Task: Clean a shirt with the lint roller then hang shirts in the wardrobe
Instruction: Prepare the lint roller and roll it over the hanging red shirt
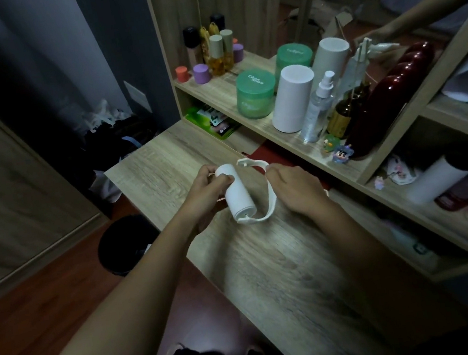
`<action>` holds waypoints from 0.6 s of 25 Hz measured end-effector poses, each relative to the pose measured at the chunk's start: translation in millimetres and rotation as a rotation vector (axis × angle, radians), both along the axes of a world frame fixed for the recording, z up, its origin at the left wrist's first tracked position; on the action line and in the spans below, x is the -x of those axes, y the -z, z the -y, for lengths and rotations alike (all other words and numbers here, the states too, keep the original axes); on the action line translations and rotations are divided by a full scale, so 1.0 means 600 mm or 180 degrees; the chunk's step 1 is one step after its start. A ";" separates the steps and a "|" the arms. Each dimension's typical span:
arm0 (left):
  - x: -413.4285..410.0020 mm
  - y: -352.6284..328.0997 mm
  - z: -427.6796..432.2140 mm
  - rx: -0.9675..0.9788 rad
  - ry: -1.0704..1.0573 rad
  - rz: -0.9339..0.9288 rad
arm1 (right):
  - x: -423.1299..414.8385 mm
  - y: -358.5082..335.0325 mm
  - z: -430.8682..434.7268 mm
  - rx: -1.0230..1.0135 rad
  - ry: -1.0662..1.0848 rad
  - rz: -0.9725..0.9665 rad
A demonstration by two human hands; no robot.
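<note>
Head view, and both hands are up over the wooden desk (273, 265). The left hand (206, 195) has its fingers curled round the upper half of the lint roller (239, 199), a white roll held tilted, with its top end pointing away and to the left. The right hand (296, 187) pinches the roller's white handle (270, 205) between thumb and fingertips, near its upper bend. That handle loops under the roll's lower end and rises along the right side. Its free tip stands just apart from the roll's top. I cannot tell whether the roller touches the desk or hangs just above it.

Behind the hands runs a low shelf (252, 127). On it stand a green jar (255, 95), a tall white tube (291, 100) just beside it, a clear spray bottle (318, 108) and a brown bottle (341, 118). A glossy dark red case (383, 106) leans at the right, with 2 small figures (340, 152) at its foot. Farther back are a purple cap (201, 73) and an orange one (182, 73) near some amber bottles (217, 56). Down on the floor to the left sits a black bin (122, 248).
</note>
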State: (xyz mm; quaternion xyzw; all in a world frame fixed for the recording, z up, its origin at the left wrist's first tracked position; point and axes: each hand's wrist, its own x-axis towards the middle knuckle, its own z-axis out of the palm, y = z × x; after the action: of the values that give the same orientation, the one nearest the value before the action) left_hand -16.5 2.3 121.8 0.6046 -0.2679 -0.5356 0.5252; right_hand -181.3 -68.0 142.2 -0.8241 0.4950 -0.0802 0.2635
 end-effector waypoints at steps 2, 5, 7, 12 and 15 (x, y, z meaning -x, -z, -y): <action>0.000 0.002 -0.003 0.0015 0.0067 0.0068 | 0.000 -0.001 -0.002 0.0067 -0.0009 -0.0032; 0.006 -0.003 -0.004 0.0032 0.0098 0.0108 | -0.003 0.000 -0.007 0.0182 0.0037 -0.0030; 0.011 -0.007 -0.006 0.0012 0.0066 0.0091 | -0.008 0.001 -0.011 0.0251 0.0105 -0.0005; 0.022 -0.013 -0.013 0.0067 0.0055 0.0031 | -0.024 -0.001 -0.024 0.0344 0.0197 0.0132; 0.034 -0.021 -0.010 0.0121 -0.0270 -0.0016 | -0.042 -0.012 -0.036 0.0318 0.0217 0.0187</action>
State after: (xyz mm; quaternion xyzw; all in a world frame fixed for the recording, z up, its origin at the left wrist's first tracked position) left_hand -37.0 8.5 134.6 0.6040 -0.2509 -0.5091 0.5595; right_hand -156.1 -46.4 149.4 -0.8162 0.5103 -0.1379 0.2335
